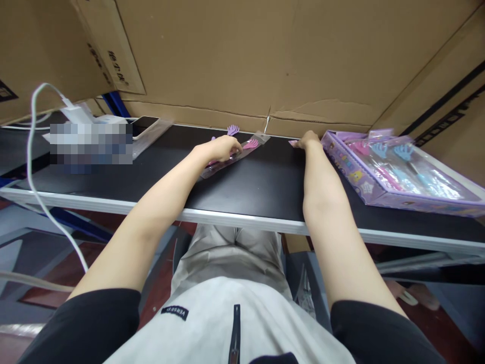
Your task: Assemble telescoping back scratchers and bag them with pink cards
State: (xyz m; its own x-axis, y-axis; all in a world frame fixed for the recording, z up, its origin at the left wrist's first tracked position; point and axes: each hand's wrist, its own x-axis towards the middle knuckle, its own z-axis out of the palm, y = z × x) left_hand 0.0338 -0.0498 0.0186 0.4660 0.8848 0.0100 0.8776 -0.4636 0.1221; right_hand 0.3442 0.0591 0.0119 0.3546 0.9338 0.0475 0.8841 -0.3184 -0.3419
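Note:
My left hand [223, 148] is curled over a pink back scratcher [250, 145] with a claw-shaped head, and its fingers are closed on it. The scratcher lies on or in a clear plastic sleeve [227, 163] on the black tabletop. Just behind that hand, the head of a purple back scratcher [233, 130] sticks out. My right hand [308, 140] is at the table's back, left of the purple display box, with its fingers closed. A small pink printed piece [293, 143] shows at its fingertips; most of it is hidden.
The purple display box [359, 177] on the right holds several wrapped pink and blue back scratchers. A phone [144, 126] lies at the back left, near a blurred-out patch and a white cable [30, 151]. Cardboard [242, 60] walls stand behind the black table [257, 187].

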